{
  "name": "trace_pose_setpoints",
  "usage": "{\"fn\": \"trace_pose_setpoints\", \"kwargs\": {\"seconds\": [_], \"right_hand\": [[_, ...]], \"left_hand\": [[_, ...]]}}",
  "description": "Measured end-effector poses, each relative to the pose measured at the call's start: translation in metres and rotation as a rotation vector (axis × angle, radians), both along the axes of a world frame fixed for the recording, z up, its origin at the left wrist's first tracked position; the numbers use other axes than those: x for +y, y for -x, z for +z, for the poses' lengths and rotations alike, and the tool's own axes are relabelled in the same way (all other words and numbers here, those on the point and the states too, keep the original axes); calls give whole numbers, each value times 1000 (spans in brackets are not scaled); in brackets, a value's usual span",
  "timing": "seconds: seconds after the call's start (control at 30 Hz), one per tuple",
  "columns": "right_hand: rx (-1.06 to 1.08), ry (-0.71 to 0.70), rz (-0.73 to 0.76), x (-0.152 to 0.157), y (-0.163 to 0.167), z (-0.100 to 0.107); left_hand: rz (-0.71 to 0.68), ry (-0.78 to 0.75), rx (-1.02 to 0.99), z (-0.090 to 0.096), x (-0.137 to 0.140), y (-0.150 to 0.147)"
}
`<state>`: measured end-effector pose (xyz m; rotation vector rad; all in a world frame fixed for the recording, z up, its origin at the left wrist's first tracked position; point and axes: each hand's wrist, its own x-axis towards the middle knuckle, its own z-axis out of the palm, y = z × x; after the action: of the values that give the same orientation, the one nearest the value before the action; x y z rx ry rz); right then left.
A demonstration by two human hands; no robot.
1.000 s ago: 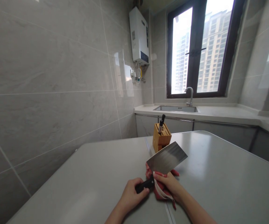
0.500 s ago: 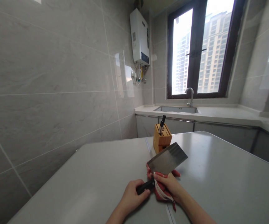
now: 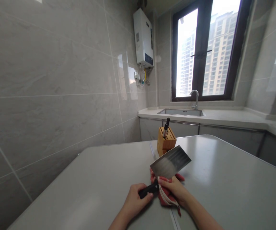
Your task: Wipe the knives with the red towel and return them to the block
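Observation:
My left hand (image 3: 138,199) is closed around the black handle of a cleaver (image 3: 171,162). Its broad steel blade points away and to the right, tilted above the table. A red cloth with a pale stripe (image 3: 168,196) is bunched in my right hand (image 3: 175,188), whose thumb presses it near the base of the blade. Part of the cloth shows behind the blade, and a corner hangs toward the tabletop. Just beyond the blade stands a wooden knife block (image 3: 165,140) with one black-handled tool (image 3: 166,126) in it; the blade hides its lower part.
A pale glossy table (image 3: 99,179) with a seam spans the foreground. Tiled wall (image 3: 56,70) rises on the left. Behind the table are a counter (image 3: 229,115), a sink (image 3: 160,111) and a faucet (image 3: 195,97) below a window. A white water heater (image 3: 142,36) hangs in the corner.
The cleaver has shifted slightly to the left and its blade has turned a little, catching the light differently. Both hands keep nearly the same place. The knife block has not moved.

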<state>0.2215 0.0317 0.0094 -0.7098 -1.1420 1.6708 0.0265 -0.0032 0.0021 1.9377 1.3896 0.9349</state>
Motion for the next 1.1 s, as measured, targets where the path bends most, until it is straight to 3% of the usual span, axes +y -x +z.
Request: {"fn": "trace_pose_setpoints", "kwargs": {"seconds": [0.73,1.1], "right_hand": [[-180,-25,-141,1,-3,1],[-153,-84,-74,5,-5,-4]], "left_hand": [[53,-131,-83,-3,3,3],[81,-142,-97,0,3,3]]}}
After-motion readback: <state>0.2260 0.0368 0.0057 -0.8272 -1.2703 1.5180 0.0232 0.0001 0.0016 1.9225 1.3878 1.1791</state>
